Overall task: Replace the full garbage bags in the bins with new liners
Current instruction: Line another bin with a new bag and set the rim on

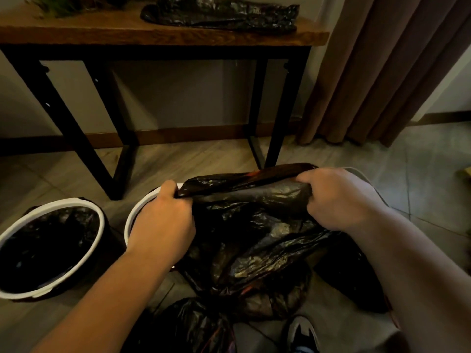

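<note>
Past a filled garbage bag [193, 324] on the floor, the left hand [163, 220] and right hand [339, 200] grip a black liner [254, 215] by its mouth, holding it stretched wide to fit the white-rimmed bin [133, 211] beneath; the neighbouring bin [51, 203] is already lined.

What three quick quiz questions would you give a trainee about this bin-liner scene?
1. True or false: the left hand and right hand both grip the black bag.
2. Where does the flat black plastic pile lie? A: on the wooden table. B: on a chair. C: in a sink.
3. What colour is the rim of the lined bin at far left?
Key: 1 true; 2 A; 3 white.
</note>
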The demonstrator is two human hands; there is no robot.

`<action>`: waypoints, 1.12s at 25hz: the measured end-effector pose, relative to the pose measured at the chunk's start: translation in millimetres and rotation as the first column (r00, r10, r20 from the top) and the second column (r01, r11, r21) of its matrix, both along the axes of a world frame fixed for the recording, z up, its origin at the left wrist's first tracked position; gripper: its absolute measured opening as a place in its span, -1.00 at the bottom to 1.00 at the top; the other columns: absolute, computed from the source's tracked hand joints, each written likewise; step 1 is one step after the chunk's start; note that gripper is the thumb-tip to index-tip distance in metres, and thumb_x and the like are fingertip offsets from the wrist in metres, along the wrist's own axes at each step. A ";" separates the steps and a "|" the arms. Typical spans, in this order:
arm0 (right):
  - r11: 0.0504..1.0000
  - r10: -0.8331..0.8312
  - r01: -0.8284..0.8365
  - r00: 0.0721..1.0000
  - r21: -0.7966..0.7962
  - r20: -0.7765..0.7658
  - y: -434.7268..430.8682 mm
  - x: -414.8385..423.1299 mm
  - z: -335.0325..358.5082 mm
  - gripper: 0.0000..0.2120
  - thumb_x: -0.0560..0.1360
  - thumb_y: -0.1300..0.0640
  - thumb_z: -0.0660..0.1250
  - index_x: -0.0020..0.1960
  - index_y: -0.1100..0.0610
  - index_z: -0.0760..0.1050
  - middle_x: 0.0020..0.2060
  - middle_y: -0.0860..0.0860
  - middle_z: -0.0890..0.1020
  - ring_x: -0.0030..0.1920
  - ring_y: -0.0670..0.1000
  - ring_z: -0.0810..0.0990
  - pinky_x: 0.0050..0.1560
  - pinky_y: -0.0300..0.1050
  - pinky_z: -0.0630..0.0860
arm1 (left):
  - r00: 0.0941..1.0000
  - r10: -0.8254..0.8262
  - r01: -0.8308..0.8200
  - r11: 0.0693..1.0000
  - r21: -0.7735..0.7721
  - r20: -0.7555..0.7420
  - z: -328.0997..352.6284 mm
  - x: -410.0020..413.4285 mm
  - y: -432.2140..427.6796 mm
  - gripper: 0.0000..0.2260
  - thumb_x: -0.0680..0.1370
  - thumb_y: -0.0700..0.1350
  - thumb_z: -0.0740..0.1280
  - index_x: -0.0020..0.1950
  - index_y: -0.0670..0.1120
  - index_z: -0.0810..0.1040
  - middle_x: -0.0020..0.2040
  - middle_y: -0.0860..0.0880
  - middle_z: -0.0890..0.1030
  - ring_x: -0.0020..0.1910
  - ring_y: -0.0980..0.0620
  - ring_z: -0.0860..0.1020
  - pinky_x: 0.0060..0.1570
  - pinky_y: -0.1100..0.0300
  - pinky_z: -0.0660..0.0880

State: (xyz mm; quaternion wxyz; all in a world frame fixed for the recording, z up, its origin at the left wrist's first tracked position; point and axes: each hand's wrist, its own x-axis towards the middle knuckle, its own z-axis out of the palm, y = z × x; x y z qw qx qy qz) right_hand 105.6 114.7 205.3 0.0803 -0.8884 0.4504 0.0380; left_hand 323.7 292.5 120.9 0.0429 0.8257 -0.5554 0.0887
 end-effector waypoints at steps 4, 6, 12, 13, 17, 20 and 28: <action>0.997 -0.035 0.041 0.996 -0.071 0.076 -5.2 -3.3 -1.6 -0.75 0.56 0.14 0.35 0.02 -0.19 0.69 0.05 -0.05 0.48 -0.10 0.06 0.55 -0.13 -0.03 0.56 | 0.990 0.138 -0.133 0.971 0.198 -0.007 -0.5 -0.6 0.4 -0.71 0.46 -0.15 0.46 0.15 0.12 0.65 0.27 -0.07 0.36 -0.36 -0.05 0.54 -0.45 0.11 0.46; 0.998 -0.016 0.017 1.000 -0.061 0.018 -5.7 -5.0 -4.5 -0.80 0.57 0.12 0.32 0.06 -0.14 0.64 0.01 -0.03 0.48 -0.12 0.07 0.54 -0.15 0.00 0.54 | 0.982 0.162 -0.180 0.955 0.236 0.094 0.9 -3.2 1.0 -0.72 0.51 -0.09 0.38 0.20 0.15 0.63 0.33 0.00 0.45 -0.24 -0.05 0.63 -0.45 0.13 0.34; 0.887 0.096 0.056 0.948 -0.458 0.302 0.6 8.8 -16.8 -0.85 0.59 0.01 0.37 0.05 0.05 0.45 -0.39 -0.12 0.34 -0.41 0.03 0.36 -0.45 -0.19 0.19 | 0.956 0.183 -0.233 0.948 0.218 0.227 13.9 -9.4 -2.2 -0.78 0.53 -0.11 0.35 0.11 0.14 0.65 -0.06 0.05 0.61 -0.28 -0.06 0.65 -0.45 0.16 0.20; 0.862 0.107 0.088 0.931 -0.499 0.349 1.6 10.2 -15.4 -0.86 0.57 0.05 0.40 0.01 0.06 0.46 -0.41 -0.11 0.35 -0.44 0.04 0.35 -0.45 -0.21 0.16 | 0.962 0.139 -0.194 0.954 0.227 0.235 9.9 -9.0 -3.2 -0.74 0.55 -0.12 0.32 0.17 0.15 0.63 0.02 0.05 0.60 -0.23 -0.05 0.66 -0.43 0.15 0.23; 0.887 0.096 0.071 0.939 -0.457 0.331 -2.7 8.3 -15.7 -0.85 0.48 0.23 0.40 -0.05 -0.01 0.64 -0.21 -0.04 0.47 -0.40 0.02 0.38 -0.41 -0.21 0.21 | 0.938 0.126 -0.211 0.947 0.242 0.322 -3.0 1.0 0.3 -0.74 0.50 -0.03 0.36 0.18 0.13 0.62 0.14 -0.01 0.49 0.07 -0.09 0.52 -0.11 0.02 0.34; 0.928 -0.003 0.085 0.976 -0.363 0.220 -8.0 4.6 -22.4 -0.85 0.49 0.10 0.46 0.06 -0.05 0.65 0.11 0.01 0.40 -0.30 0.04 0.40 -0.32 -0.14 0.29 | 0.917 0.233 -0.306 0.932 0.197 0.323 -7.4 7.9 8.1 -0.72 0.42 0.04 0.43 0.12 0.11 0.64 0.12 -0.09 0.34 0.12 -0.17 0.33 -0.03 -0.10 0.33; 0.954 -0.050 0.084 0.991 -0.288 0.122 -11.7 14.5 -23.6 -0.77 0.54 -0.09 0.22 -0.03 -0.06 0.64 -0.12 -0.03 0.64 -0.18 0.07 0.58 -0.31 -0.14 0.36 | 0.979 0.203 -0.203 0.979 0.011 -0.030 -15.8 20.6 7.2 -0.87 0.48 -0.07 0.38 -0.03 0.01 0.70 0.03 -0.07 0.52 0.13 -0.16 0.51 -0.18 -0.05 0.61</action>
